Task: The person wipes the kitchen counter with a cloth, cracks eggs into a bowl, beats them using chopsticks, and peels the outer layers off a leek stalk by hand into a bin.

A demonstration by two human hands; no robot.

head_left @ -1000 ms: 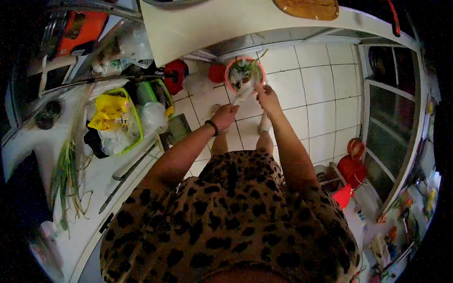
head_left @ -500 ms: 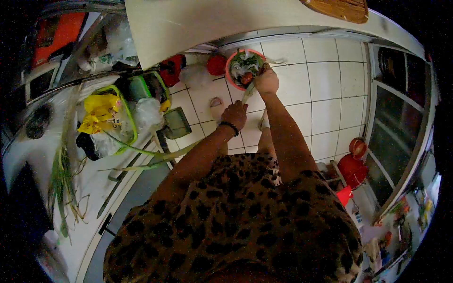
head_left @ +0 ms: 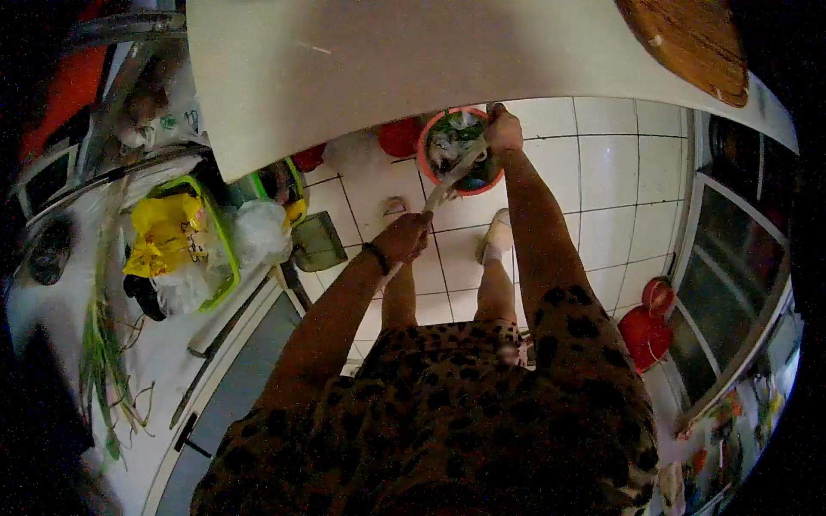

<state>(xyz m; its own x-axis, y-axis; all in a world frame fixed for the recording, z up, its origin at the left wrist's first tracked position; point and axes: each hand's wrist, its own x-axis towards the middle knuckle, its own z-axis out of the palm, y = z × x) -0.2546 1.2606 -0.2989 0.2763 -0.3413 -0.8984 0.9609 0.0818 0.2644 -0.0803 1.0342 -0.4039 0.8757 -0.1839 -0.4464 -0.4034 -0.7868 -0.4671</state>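
A long pale stalk, which looks like a large green onion (head_left: 458,170), stretches slantwise between my hands. My left hand (head_left: 404,237), with a dark band at the wrist, is closed around its nearer part. Farther out, my right hand (head_left: 505,133) grips the other end, its fingertips partly hidden. Beneath the stalk, on the floor, stands a round bucket with a pink-red rim (head_left: 497,182). Inside it lie green leaves and crumpled clear plastic. On the left counter rests a bundle of green onions (head_left: 105,361) with long green leaves.
A pale countertop (head_left: 387,60) juts over the bucket's far side, with a wooden board (head_left: 688,43) on it. To the left are a green-rimmed basket (head_left: 231,249) with a yellow bag (head_left: 168,236), and a knife-like long tool (head_left: 215,344). Red containers (head_left: 644,335) stand right.
My left hand has drawn back toward me, and my right hand has risen slightly to the right. More stalk shows between them. The green leaves trailing past my left forearm are out of sight.
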